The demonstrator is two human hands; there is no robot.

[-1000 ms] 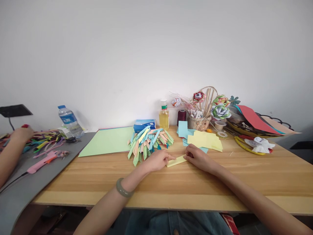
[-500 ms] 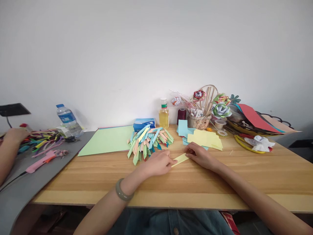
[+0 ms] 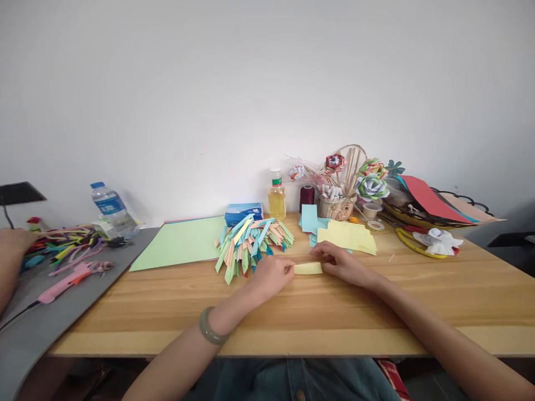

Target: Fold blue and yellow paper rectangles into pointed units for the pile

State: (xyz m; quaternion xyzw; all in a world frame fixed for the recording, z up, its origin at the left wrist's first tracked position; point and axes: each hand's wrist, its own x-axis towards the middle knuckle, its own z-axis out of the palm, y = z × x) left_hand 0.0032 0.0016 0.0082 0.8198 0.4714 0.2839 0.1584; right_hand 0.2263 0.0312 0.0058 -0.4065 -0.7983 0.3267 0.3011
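Observation:
A narrow folded strip of yellow paper (image 3: 308, 268) lies between my two hands, just over the wooden table. At its left end, my left hand (image 3: 273, 275) pinches it between thumb and fingertips; a bangle circles that wrist. My right hand (image 3: 340, 264) has its fingers bent around the right end, partly hiding it. Beyond my left hand spreads a heap of folded paper strips (image 3: 246, 245) in green, blue, peach and yellow. Flat yellow paper pieces (image 3: 349, 236) and light blue paper pieces (image 3: 309, 218) lie behind my right hand.
Green sheets (image 3: 179, 242), a blue tissue pack (image 3: 243, 213), a bottle of yellow liquid (image 3: 276, 200) and dark red thread (image 3: 307, 197) stand along the wall. Paper flowers (image 3: 371, 187) rise from a basket (image 3: 338, 209). Another person's hand (image 3: 16, 245) is at left, near a pink glue gun (image 3: 71, 281).
The yellow strip has turned from slanted to nearly level. My left hand has gone from pressing with a fingertip to pinching its end. The view has shifted slightly.

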